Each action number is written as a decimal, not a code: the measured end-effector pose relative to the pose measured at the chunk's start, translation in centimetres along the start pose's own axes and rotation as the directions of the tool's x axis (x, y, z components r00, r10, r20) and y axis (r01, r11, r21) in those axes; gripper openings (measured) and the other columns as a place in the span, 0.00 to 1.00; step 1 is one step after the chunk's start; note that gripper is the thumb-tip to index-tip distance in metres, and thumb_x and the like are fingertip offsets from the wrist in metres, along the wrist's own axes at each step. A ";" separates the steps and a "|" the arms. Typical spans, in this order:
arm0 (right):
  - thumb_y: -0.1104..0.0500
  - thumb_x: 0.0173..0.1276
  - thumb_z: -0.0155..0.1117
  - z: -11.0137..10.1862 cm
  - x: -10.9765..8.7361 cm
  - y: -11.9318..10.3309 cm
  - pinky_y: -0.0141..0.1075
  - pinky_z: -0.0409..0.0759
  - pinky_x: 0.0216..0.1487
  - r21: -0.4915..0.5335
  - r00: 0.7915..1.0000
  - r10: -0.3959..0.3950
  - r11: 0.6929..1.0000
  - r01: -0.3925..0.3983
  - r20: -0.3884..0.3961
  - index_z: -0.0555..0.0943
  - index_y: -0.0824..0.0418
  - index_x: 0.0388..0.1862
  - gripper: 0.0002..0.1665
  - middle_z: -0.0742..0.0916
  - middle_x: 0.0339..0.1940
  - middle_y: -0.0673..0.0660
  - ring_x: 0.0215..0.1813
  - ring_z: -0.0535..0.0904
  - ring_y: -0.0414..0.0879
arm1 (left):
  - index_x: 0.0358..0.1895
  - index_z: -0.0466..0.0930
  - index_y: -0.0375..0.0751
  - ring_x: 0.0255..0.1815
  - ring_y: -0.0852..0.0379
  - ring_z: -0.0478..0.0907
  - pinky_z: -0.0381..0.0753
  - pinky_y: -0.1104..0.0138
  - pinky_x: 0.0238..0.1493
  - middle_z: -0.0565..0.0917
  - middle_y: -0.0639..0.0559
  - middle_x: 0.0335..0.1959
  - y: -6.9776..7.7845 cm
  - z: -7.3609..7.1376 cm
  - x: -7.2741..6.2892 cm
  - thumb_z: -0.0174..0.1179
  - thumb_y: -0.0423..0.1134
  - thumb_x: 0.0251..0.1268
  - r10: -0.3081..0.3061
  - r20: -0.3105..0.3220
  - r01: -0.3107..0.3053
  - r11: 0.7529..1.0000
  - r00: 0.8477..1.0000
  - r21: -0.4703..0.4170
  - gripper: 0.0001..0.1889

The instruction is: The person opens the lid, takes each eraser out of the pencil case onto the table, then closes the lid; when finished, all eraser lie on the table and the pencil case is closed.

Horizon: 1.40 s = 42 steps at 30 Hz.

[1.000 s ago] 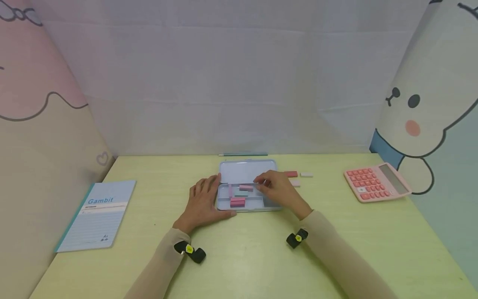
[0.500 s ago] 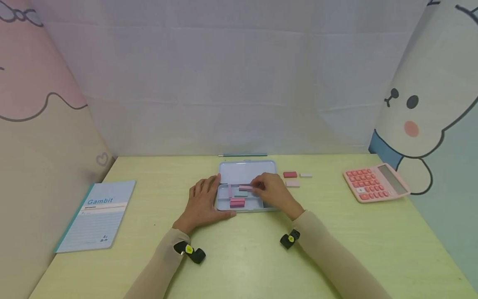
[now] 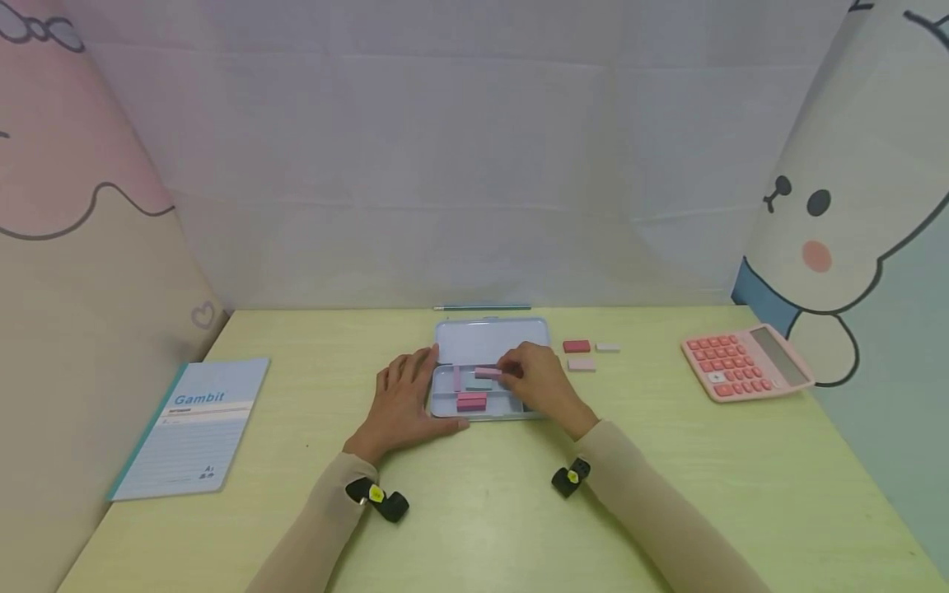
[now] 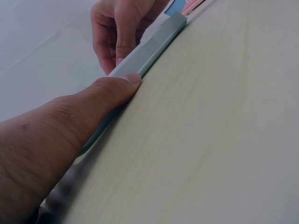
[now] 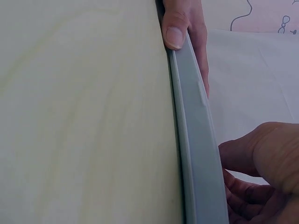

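Observation:
A pale blue flat pencil case (image 3: 493,340) lies open on the table, lid tilted back, its tray divided into compartments. My left hand (image 3: 404,403) grips its left side, with the thumb along the front wall, as the left wrist view shows at the thumb (image 4: 121,84). Bent fingers of my right hand (image 3: 544,379) pinch at the right end of a small mauve block (image 3: 486,373) in the back compartment. A mint block (image 3: 478,385) and an upright lilac block (image 3: 456,379) sit beside it. Two pink blocks (image 3: 471,402) are in the front compartment. The right fingertips are partly hidden.
Right of the case lie a red block (image 3: 576,347), a pale pink block (image 3: 582,365) and a white block (image 3: 608,347). A pink calculator (image 3: 747,362) is farther right, a notebook (image 3: 191,428) at the left. A pencil (image 3: 482,308) lies along the back edge.
My right hand has moved left and slightly down to the mauve block, uncovering the red and pale pink blocks. A purple strip now shows behind the mauve block. The left hand has stayed put.

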State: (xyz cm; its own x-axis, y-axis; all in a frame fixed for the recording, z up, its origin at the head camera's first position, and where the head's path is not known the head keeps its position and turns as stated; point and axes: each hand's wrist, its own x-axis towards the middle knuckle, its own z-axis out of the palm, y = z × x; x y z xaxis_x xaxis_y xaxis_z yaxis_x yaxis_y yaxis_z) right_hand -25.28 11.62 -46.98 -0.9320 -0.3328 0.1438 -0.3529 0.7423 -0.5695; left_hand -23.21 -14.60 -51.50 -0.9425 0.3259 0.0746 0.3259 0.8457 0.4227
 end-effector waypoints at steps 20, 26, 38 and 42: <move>0.62 0.76 0.69 -3.7 -2.5 2.9 0.37 0.79 0.45 0.180 0.992 0.089 0.981 -0.072 -0.087 0.87 0.59 0.47 0.05 0.91 0.38 0.56 0.40 0.81 0.48 | 0.90 0.45 0.50 0.86 0.33 0.52 0.51 0.35 0.82 0.58 0.45 0.88 -0.2 0.1 0.0 0.70 0.79 0.49 0.011 -0.008 -0.011 1.000 1.000 -0.009 0.70; 0.61 0.75 0.71 -4.8 -3.5 4.5 0.34 0.80 0.44 0.184 0.987 0.088 0.981 -0.063 -0.133 0.87 0.58 0.45 0.03 0.91 0.40 0.56 0.40 0.82 0.47 | 0.90 0.43 0.50 0.86 0.34 0.51 0.51 0.36 0.82 0.57 0.46 0.88 -0.3 0.3 0.1 0.69 0.80 0.49 0.008 -0.001 -0.008 1.000 1.000 0.008 0.71; 0.64 0.78 0.67 -7.0 -5.1 7.6 0.28 0.80 0.42 0.190 0.974 0.127 0.978 -0.091 -0.190 0.87 0.60 0.50 0.06 0.94 0.51 0.60 0.41 0.84 0.47 | 0.90 0.43 0.51 0.86 0.34 0.52 0.51 0.35 0.82 0.58 0.46 0.88 -0.1 0.1 0.0 0.69 0.80 0.48 0.005 -0.001 -0.005 1.000 1.000 -0.005 0.71; 0.65 0.78 0.66 -8.0 -5.8 8.7 0.27 0.80 0.41 0.134 0.966 0.151 0.983 -0.124 -0.209 0.86 0.62 0.50 0.06 0.93 0.46 0.63 0.41 0.85 0.48 | 0.90 0.43 0.51 0.86 0.34 0.52 0.51 0.35 0.82 0.58 0.46 0.88 -0.1 0.0 -0.1 0.69 0.80 0.49 0.005 0.001 -0.005 1.000 1.000 -0.002 0.71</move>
State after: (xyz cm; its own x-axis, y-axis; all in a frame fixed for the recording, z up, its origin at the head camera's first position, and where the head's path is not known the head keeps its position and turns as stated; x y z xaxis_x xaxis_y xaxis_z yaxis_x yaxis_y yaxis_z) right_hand -23.63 24.61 -46.31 -0.9710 -0.0884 0.2221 -0.2201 0.6933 -0.6862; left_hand -23.19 -14.71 -51.59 -0.9406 0.3308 0.0758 0.3307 0.8432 0.4239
